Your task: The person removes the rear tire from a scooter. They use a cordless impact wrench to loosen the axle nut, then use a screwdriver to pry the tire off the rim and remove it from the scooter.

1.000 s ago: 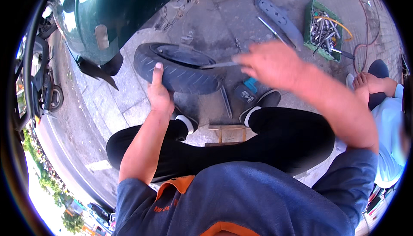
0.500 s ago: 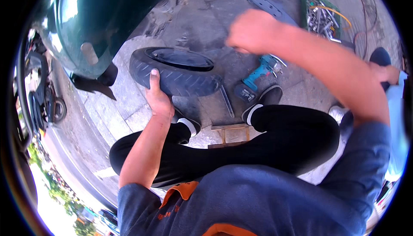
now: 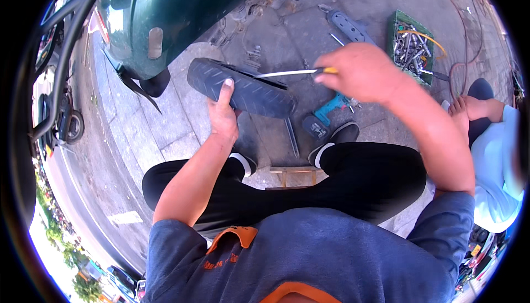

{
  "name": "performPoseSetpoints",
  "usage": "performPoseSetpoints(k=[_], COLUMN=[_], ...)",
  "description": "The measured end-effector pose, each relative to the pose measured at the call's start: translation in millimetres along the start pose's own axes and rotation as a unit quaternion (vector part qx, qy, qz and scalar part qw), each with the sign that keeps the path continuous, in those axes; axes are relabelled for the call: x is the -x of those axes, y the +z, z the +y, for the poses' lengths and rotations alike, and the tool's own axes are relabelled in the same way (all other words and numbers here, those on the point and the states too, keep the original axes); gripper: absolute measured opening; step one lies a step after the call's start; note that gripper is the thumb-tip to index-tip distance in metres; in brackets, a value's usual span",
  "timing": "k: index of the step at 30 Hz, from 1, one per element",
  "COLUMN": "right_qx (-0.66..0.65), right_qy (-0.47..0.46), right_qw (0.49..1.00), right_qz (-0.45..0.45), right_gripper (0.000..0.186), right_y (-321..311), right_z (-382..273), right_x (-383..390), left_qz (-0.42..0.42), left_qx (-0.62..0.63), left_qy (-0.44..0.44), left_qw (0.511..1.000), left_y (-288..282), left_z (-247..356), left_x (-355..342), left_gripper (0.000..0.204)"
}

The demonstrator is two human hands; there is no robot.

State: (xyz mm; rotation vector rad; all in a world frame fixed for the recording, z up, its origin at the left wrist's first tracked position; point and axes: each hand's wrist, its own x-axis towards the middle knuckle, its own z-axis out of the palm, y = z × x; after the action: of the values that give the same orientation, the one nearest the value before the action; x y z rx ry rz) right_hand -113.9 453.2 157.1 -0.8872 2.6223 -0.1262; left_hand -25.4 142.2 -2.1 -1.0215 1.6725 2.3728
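A black scooter tire (image 3: 240, 88) stands tilted in front of me, its tread towards me. My left hand (image 3: 222, 114) is closed on its near side, with the thumb pressed on the tread. My right hand (image 3: 359, 72) grips a screwdriver (image 3: 287, 73) by its yellow and black handle. The long shaft points left, and its tip meets the tire's upper opening; how far it goes in is hidden. Below the tire, a dark metal bar (image 3: 292, 139) lies between my shoes. A teal cordless power tool (image 3: 329, 109) rests on the ground to the right.
The dark green body panel (image 3: 160, 21) of a vehicle overhangs the upper left. A green tray (image 3: 422, 75) of sockets and tools sits at the upper right, near a grey elongated part (image 3: 349, 27). A person in light blue (image 3: 494, 159) is close on my right.
My right hand has come lower and right, and a screwdriver now shows in it, reaching the tire. The tire has shifted right and tipped, with my left hand still on it.
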Motion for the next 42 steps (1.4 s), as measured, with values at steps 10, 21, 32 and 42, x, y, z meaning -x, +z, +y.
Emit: performPoseSetpoints(k=[10,21,32,42], right_qx=[0.092,-0.023,-0.16,-0.148], right_qy=[-0.056,0.133,0.154,0.099], right_qw=[0.994,0.984,0.975,0.983], right_qz=[-0.029,0.113,0.027,0.04], right_gripper=[0.022,0.035,0.105,0.095], right_y=[-5,37,98,110], right_z=[-6,29,-25,48], right_x=[-65,-28,-52,-42], left_qz=[-0.019,-0.127,-0.213,-0.156], left_qx=[-0.003,-0.082,-0.626,-0.648], left_qy=[-0.019,-0.068,0.061,0.321], left_qw=[1.0,0.986,0.748,0.673], left_y=[10,25,30,53], left_z=[8,17,77,96], left_x=[9,8,-19,-45], left_gripper=[0.079,0.09,0.071,0.113])
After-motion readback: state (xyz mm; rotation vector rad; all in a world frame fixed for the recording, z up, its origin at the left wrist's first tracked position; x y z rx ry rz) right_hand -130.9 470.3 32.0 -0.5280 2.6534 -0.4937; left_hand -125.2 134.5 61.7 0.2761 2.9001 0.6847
